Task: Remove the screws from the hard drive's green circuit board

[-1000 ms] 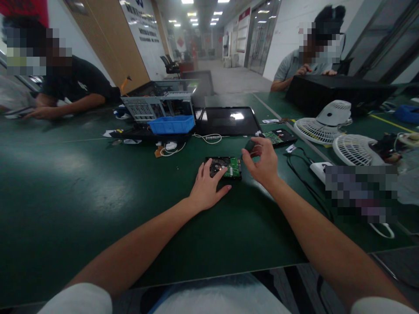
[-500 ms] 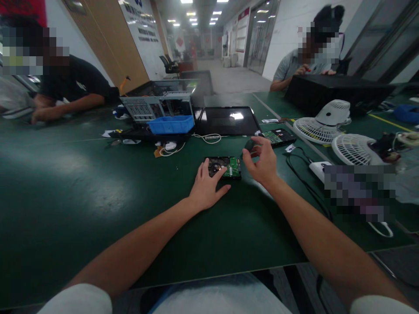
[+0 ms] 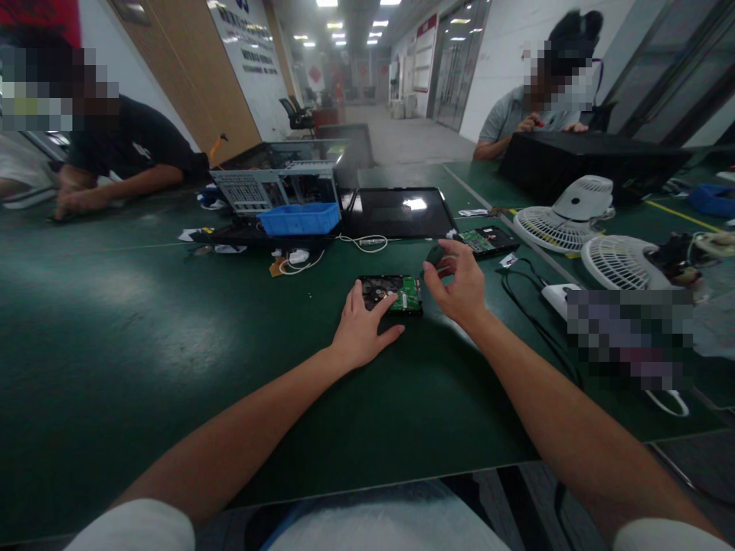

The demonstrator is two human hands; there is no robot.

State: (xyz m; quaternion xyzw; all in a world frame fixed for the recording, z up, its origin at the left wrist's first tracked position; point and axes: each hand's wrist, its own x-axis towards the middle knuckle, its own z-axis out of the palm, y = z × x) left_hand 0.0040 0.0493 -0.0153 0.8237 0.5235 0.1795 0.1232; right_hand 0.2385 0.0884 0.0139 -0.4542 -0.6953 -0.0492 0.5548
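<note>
- On the green desk (image 3: 241, 428), in front of the person, the hard drive (image 3: 412, 291) lies flat, circuit board up, its long axis running left to right.
- The left hand (image 3: 361, 329) is the nearer one: its spread fingers rest on the drive's left part, with the thumb held apart along the near side.
- The right hand (image 3: 456, 283) hangs just beyond the drive's right end, so the drive lies to its left and slightly towards the person. Thumb and fingers pinch a small dark object (image 3: 436, 255), too unclear to name.
- Hard drives, two: the one under the left hand and a second drive (image 3: 490, 240) past the right hand.
- Counted farther out: one glossy black panel (image 3: 399, 214), one grey computer chassis (image 3: 244, 191), one black case (image 3: 586, 157), two white fans (image 3: 586, 203), two blue bins (image 3: 302, 220).
- Co-workers, two: one at far left, one behind the black case.
</note>
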